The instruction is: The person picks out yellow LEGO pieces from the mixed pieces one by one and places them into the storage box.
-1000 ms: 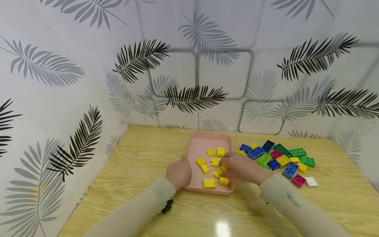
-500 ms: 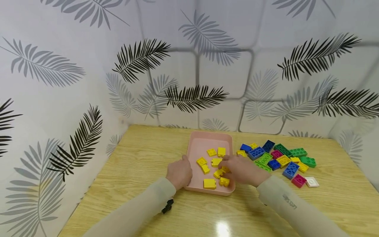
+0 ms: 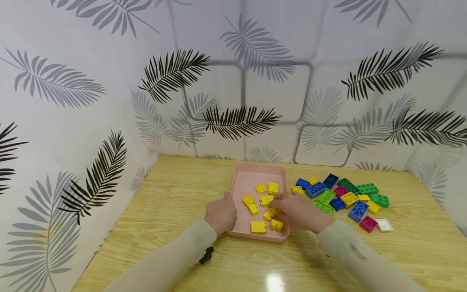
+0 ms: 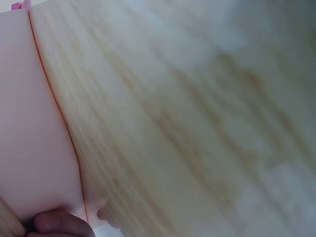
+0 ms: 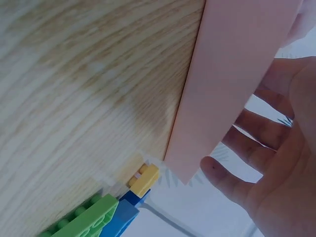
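At the left wall of the pink tray [image 3: 251, 176], my left hand [image 3: 221, 213] grips the rim, its fingertips [image 4: 61, 223] curled at the tray's edge in the left wrist view. My right hand [image 3: 300, 211] reaches over the right rim, with its fingers down among yellow toy bricks [image 3: 258, 227]. A yellow brick [image 3: 278, 210] lies partly under those fingers. In the right wrist view, several fingers [image 5: 229, 180] stand spread beyond the tray wall [image 5: 222, 74]; the thumb and index fingertips are hidden, so whether they pinch a brick cannot be seen. Several more yellow bricks lie loose in the tray.
Right of the tray lies a pile of toy bricks, among them a light green brick [image 3: 326, 196], a blue brick [image 3: 358, 210], a dark red brick [image 3: 368, 223] and a white piece [image 3: 384, 225]. The wooden table [image 3: 182, 178] meets a leaf-patterned backdrop [image 3: 255, 93] behind.
My right hand has shifted slightly down and left over the tray's right side, then stays nearly still. The yellow bricks under its fingers show a little differently. My left hand keeps its place.
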`<act>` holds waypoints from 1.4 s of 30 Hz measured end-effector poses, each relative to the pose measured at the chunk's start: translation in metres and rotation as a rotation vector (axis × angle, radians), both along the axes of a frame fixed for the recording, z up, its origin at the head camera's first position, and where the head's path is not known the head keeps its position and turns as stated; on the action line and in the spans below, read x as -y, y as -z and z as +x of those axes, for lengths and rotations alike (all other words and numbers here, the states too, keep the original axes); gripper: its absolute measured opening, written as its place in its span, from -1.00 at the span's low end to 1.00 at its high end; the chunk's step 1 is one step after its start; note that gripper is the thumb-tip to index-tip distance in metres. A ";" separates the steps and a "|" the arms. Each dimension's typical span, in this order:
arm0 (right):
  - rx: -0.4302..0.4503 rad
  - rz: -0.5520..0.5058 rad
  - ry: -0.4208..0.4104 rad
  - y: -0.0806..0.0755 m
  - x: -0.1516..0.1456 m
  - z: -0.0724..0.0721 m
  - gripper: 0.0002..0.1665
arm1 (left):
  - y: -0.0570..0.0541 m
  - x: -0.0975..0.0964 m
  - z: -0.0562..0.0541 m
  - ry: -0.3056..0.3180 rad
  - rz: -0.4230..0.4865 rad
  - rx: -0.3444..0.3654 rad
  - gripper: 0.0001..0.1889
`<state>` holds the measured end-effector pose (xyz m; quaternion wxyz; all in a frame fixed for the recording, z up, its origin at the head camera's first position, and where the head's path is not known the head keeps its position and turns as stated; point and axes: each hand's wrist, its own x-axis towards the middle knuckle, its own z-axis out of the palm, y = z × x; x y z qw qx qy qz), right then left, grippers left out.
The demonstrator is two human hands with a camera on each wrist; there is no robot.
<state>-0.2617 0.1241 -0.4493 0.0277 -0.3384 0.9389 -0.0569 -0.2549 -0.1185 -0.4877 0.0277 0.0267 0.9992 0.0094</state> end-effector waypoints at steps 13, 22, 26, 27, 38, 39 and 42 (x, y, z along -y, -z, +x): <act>-0.190 -0.120 0.015 -0.006 -0.055 0.002 -0.62 | -0.003 0.005 -0.003 -0.029 0.018 0.015 -0.39; -0.087 -0.107 0.086 0.004 -0.070 -0.004 -0.56 | 0.001 0.008 0.000 -0.057 0.042 0.039 -0.40; -0.072 -0.099 0.073 0.008 -0.067 -0.013 -0.54 | 0.002 0.007 0.002 -0.052 0.030 0.043 -0.39; -0.073 -0.098 0.068 0.008 -0.066 -0.016 -0.55 | 0.002 0.006 0.002 -0.050 0.027 0.041 -0.38; -0.072 -0.011 0.067 0.015 -0.050 -0.042 -0.63 | 0.001 0.002 0.000 -0.040 0.020 0.042 -0.37; -0.070 -0.002 0.071 0.016 -0.049 -0.043 -0.65 | 0.001 0.002 0.000 -0.034 0.018 0.038 -0.37; -0.071 0.018 0.078 0.018 -0.049 -0.044 -0.66 | 0.000 0.001 0.000 -0.019 0.009 0.019 -0.37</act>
